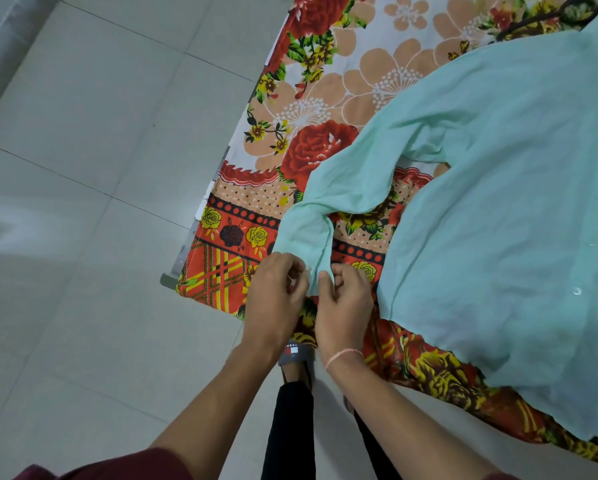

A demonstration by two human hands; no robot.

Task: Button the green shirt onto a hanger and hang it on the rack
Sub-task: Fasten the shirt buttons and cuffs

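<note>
At the bedsheet (325, 98) corner, the cuff (313, 252) of the green shirt (498, 202) is pinched by left hand (277, 299) and right hand (346, 306); hanging is judged undone.

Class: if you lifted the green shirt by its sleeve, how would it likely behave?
Probably floppy: the green shirt wrinkles, and its sleeve curves limply toward the left hand and right hand pinching the cuff. Likely light: the cloth looks thin. Lifted, it would probably sag.
</note>
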